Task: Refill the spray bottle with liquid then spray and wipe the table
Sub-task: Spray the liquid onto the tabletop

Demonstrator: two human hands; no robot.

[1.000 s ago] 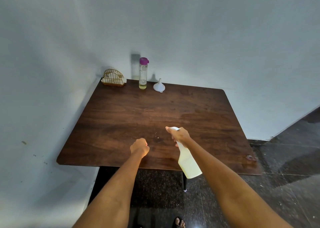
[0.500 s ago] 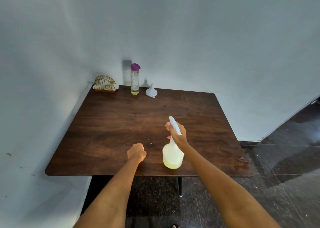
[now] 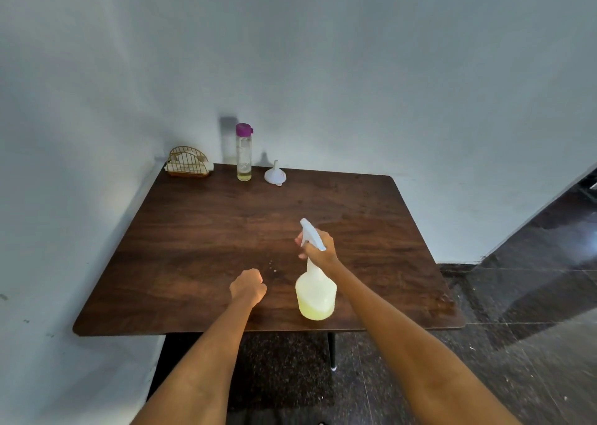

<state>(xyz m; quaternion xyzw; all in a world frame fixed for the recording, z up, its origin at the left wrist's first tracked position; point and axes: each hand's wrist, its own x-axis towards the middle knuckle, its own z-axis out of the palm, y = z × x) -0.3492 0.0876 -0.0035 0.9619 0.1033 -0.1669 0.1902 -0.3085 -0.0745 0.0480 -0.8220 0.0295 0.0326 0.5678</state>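
A white spray bottle (image 3: pixel 316 292) with pale yellow liquid in its lower part stands upright near the front edge of the dark wooden table (image 3: pixel 200 237). My right hand (image 3: pixel 318 247) is wrapped around its neck and trigger, with the nozzle pointing away from me. My left hand (image 3: pixel 248 287) is a closed fist resting on the table just left of the bottle, holding nothing that I can see. A few small droplets (image 3: pixel 273 267) lie on the wood between the hands.
At the table's back edge stand a clear bottle (image 3: pixel 244 153) with a purple cap and a little yellow liquid, a white funnel (image 3: pixel 275 175) upside down, and a gold wire napkin holder (image 3: pixel 188 162) in the corner. Walls close the left and back; dark tiled floor (image 3: pixel 533 311) lies to the right.
The spray bottle has gone from tilted, hanging past the table's front edge, to upright on the table. My left fist has stayed in place.
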